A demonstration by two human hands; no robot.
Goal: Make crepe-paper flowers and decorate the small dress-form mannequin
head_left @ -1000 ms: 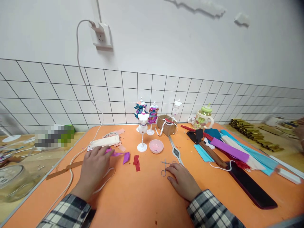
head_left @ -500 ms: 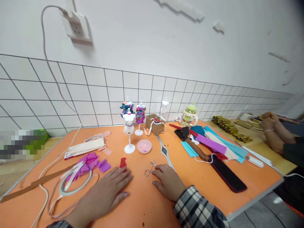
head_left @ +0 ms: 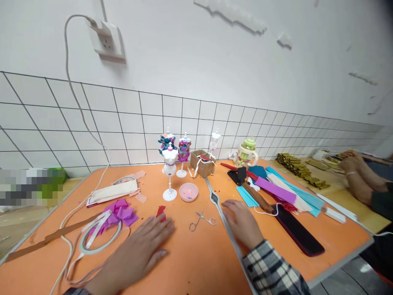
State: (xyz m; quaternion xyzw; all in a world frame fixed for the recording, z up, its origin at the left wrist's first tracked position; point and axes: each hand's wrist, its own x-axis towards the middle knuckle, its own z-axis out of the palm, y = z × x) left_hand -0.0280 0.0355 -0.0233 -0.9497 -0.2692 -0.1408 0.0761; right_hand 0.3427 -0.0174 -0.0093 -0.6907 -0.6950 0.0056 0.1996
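My left hand [head_left: 141,245] lies flat on the orange table, fingers stretched out, its fingertips at a small red paper scrap [head_left: 161,212]. To the right, my right hand [head_left: 244,223] rests with loosely bent fingers and thumb apart, holding nothing that I can see. Between the hands lies a small pair of scissors [head_left: 199,221] with its blades spread, touched by neither hand. Beyond them stand a pink bowl [head_left: 188,197] with tiny bits in it and a white mini dress form [head_left: 170,172] on a round base.
Left of my left hand are a ribbon roll [head_left: 82,246], purple crepe paper [head_left: 130,217] and a cable. At the back stand decorated dress forms, a cardboard box [head_left: 206,167] and a bottle [head_left: 247,153]. Paper strips and a phone [head_left: 299,229] lie right. Another person's hands [head_left: 353,164] show far right.
My right hand has moved right, away from the scissors, which now show whole. My left hand stays flat by the red scrap. The view has shifted slightly.
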